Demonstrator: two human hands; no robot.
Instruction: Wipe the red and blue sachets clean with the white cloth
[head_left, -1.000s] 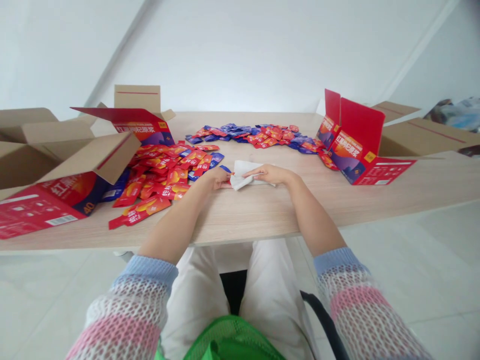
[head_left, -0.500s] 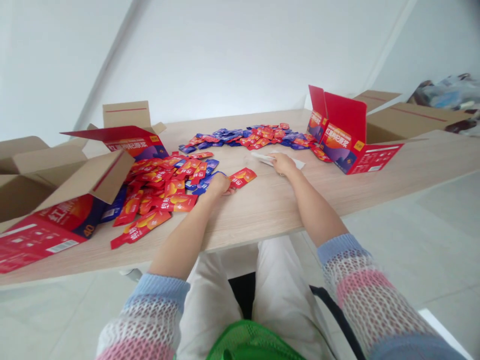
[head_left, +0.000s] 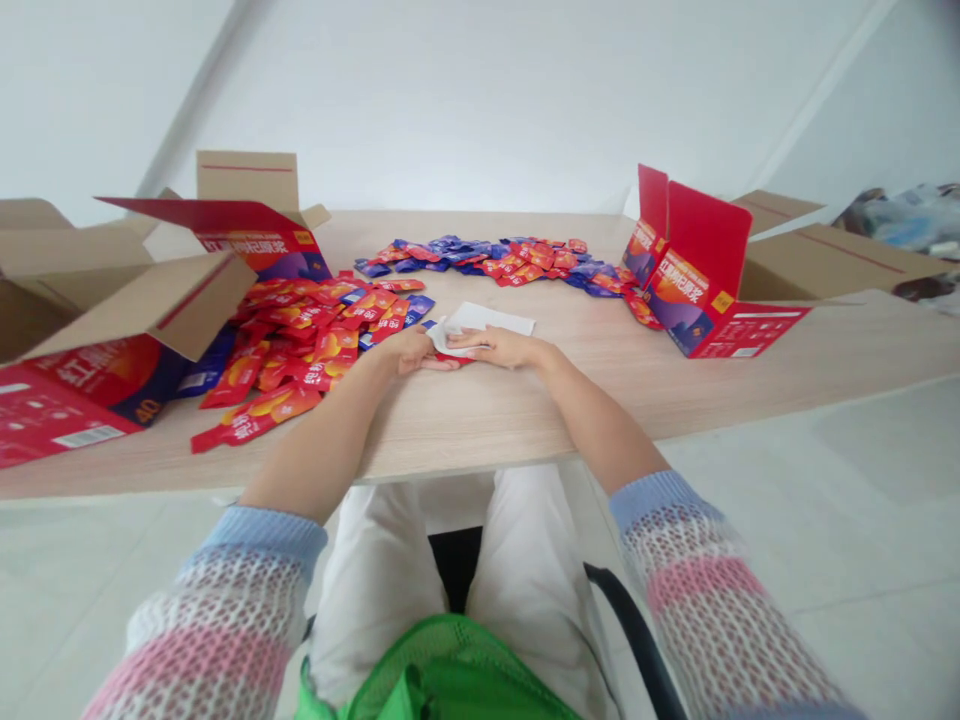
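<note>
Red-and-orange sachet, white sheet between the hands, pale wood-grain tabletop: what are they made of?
The red-and-orange sachet looks like glossy printed plastic film, sheen along its face. The soft white sheet looks like matte paper or nonwoven tissue, creased and limp; hard to tell which. The pale wood-grain tabletop looks like laminate: even grain, satin finish.

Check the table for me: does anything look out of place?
One red sachet looks stray: it lies by itself, apart from the heap of sachets, slanting toward the front edge of the table.
</note>
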